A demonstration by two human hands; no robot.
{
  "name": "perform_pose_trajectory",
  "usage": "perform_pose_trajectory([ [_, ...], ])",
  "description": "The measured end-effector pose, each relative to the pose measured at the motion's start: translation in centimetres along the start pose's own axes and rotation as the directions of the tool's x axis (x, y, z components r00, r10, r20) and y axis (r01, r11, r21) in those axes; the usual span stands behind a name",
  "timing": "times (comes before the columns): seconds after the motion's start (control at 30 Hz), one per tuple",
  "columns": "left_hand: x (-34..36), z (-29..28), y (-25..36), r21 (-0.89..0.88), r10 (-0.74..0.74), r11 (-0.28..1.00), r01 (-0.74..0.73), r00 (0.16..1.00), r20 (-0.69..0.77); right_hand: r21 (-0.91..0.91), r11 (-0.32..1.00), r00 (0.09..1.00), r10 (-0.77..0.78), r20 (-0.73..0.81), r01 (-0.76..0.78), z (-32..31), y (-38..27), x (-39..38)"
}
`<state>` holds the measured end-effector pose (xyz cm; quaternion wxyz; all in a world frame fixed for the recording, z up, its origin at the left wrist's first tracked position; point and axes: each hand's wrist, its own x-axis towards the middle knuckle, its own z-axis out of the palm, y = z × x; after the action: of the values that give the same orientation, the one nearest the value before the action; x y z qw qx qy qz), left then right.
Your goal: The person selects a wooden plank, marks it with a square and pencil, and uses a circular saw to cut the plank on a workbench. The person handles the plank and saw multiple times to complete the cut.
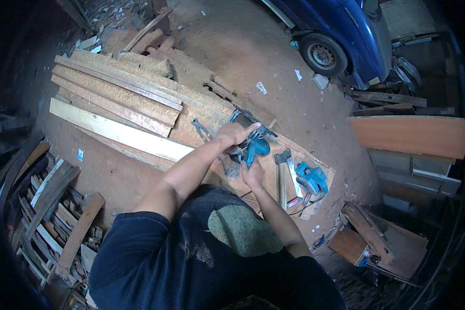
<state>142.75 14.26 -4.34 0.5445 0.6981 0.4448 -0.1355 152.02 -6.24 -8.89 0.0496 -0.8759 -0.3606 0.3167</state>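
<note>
A blue-and-black circular saw [262,148] rests at the right part of a sawdust-covered wooden worktop [196,116]. My left hand [235,134] lies over the saw's far left side near its metal base plate, fingers closed on it and one digit stretched along it. My right hand [252,174] is wrapped round the saw's near end at the handle. The blade is hidden. Just left of the saw lie pliers [200,129]. To its right are a hammer [282,178] with a wooden handle, a metal straight tool [295,178] and a blue power planer [311,179].
A long pale board [119,132] and several darker planks [113,93] lie on the worktop's left. A blue car [341,31] stands at the far right. Offcuts [51,222] are piled at the lower left, and an orange-brown panel [413,135] leans at the right.
</note>
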Motion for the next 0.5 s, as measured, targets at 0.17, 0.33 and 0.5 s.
perform_pose_trajectory([
  [0.17,0.0,-0.5,0.0,-0.07,-0.034,0.997,0.042,0.993,0.11,0.101,0.99,0.989,-0.084,-0.123,0.097,-0.4,-0.8,-0.8],
  [0.33,-1.3,-0.8,1.7,-0.487,-0.172,0.834,0.258,0.961,0.215,0.077,0.993,0.99,-0.085,-0.116,0.094,0.0,-0.4,-0.7],
  [0.5,-0.5,-0.5,0.9,-0.614,-0.004,0.732,0.296,0.903,0.431,0.043,0.996,0.994,-0.08,-0.077,0.083,-0.3,-0.6,-0.6],
])
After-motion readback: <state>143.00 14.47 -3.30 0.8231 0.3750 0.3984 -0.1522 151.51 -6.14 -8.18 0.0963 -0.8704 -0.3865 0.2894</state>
